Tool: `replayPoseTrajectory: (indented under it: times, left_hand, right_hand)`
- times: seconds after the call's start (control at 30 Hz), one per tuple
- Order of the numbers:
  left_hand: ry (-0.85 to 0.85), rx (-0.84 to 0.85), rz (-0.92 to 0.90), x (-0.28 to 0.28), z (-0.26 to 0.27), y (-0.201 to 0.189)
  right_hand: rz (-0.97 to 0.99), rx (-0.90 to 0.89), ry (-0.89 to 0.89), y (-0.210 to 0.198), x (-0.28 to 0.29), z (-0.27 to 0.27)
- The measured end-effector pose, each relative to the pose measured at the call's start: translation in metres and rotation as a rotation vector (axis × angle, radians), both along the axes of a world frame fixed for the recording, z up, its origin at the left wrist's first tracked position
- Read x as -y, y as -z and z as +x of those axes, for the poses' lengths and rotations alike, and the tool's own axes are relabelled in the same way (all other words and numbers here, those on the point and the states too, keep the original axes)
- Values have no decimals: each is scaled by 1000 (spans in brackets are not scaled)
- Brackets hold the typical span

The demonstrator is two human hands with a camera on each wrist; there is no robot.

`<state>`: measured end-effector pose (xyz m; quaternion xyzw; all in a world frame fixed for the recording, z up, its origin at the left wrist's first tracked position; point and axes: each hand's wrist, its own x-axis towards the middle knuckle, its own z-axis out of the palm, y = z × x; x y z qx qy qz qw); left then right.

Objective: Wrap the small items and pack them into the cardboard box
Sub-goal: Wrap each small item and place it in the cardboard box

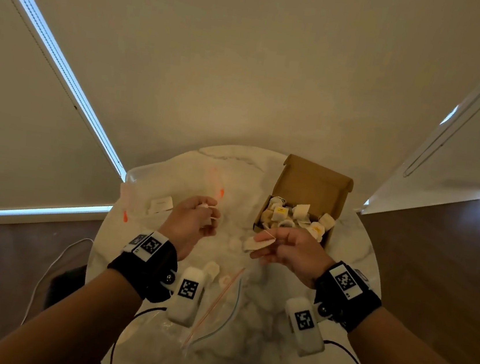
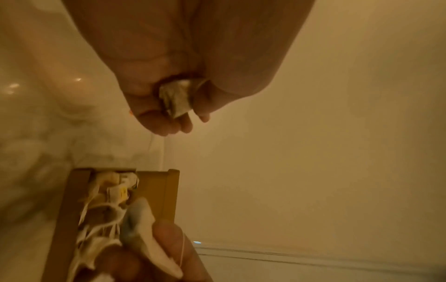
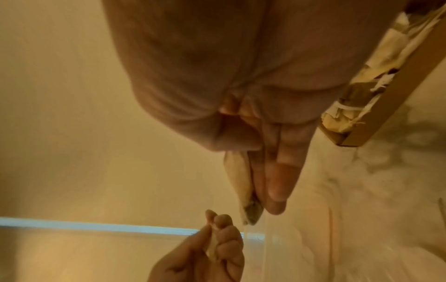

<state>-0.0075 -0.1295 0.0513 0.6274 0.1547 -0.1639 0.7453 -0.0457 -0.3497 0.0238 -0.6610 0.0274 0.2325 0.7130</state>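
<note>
Head view: right hand pinches flat packet, long axis leftward.

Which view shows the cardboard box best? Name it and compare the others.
The head view: the whole cardboard box stands open on the table, wrapped items filling it. The left wrist view shows it blurred and partly cut off behind the right hand. The right wrist view catches only one corner at the picture's edge.

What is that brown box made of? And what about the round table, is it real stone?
The box looks like plain cardboard: matte brown, with folded flaps and creased edges. The table looks like polished marble, white with grey veins and a soft shine, though it may be a marble-look surface; the pictures cannot settle that.
</note>
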Motion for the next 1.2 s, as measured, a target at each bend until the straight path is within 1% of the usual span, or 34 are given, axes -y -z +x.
replayPoseTrajectory:
  times: [0.07,0.13,0.2,0.23,0.27,0.33,0.37,0.43,0.53,0.6,0.7,0.73,0.83,0.9,1.0,1.07,1.13,1.2]
  left_hand:
    - [25,-76,-138,4,-6,0]
    - [94,-97,-144,9,-11,2]
    - [161,-17,-27,14,-17,6]
    - [196,55,64,16,-19,7]
    - [233,148,174,17,-21,7]
    - [296,372,399,20,-24,5]
    - [319,468,464,22,-25,4]
    - [346,570,495,25,-27,1]
    - [343,623,487,28,-25,-3]
    - [359,633,499,27,-21,-2]
    - [399,594,499,23,-13,-2]
    - [412,584,503,22,-11,-3]
    - [414,551,452,20,-7,-7]
    - [406,532,419,19,-5,-11]
    - [417,536,430,15,-5,-13]
    - [424,532,455,11,-4,-13]
    - [442,543,495,8,-4,-12]
    - [470,566,532,7,-4,-13]
  right_hand:
    - [-126,113,-11,0,-1,0]
    - [-244,199,-6,-1,0,1]
    - [-411,319,7,-3,1,2]
    - [-468,377,19,-4,1,3]
    - [-478,417,29,-5,0,3]
    - [-468,474,49,-6,0,3]
    - [-463,484,62,-6,-1,3]
    - [-439,485,77,-8,-2,3]
    - [-428,492,74,-11,-5,0]
    - [-392,486,80,-12,-5,-3]
    - [-158,345,129,-16,-5,-3]
    - [-147,330,104,-16,-4,-1]
    - [-270,423,-76,-16,-4,4]
    - [-343,479,-110,-15,-7,6]
    - [-332,501,-34,-11,-6,8]
    - [-294,452,18,-14,-4,9]
    - [-188,373,89,-20,-5,10]
    - [-96,354,118,-25,-5,10]
